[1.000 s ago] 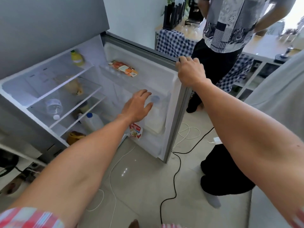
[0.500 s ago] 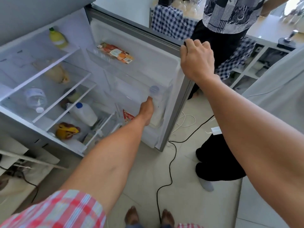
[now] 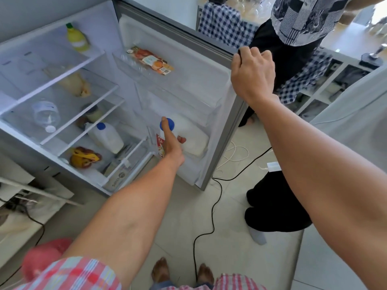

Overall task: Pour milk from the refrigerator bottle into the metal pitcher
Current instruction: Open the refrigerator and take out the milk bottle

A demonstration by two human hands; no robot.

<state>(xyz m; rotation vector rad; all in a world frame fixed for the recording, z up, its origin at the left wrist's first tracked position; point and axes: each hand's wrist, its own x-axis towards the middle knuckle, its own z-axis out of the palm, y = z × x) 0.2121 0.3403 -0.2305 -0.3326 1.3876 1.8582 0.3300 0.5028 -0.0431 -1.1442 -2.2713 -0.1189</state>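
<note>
Milk bottle (image 3: 188,137), a white jug with a blue cap (image 3: 167,123), is standing in the lower bin of the open refrigerator door (image 3: 188,80). The left hand (image 3: 171,141) is wrapping round its neck, thumb by the cap and fingers (image 3: 181,139) curling round the far side, so the fetching step is under way and no pouring has begun. The right hand (image 3: 252,73) is gripping the door's top edge, holding it open. A second blue-capped jug (image 3: 106,137) is lying on an inner shelf. The metal pitcher is not in view. Next, I judge, the jug is needing a straight upward lift clear of the bin rail, likely heavy for one hand.
</note>
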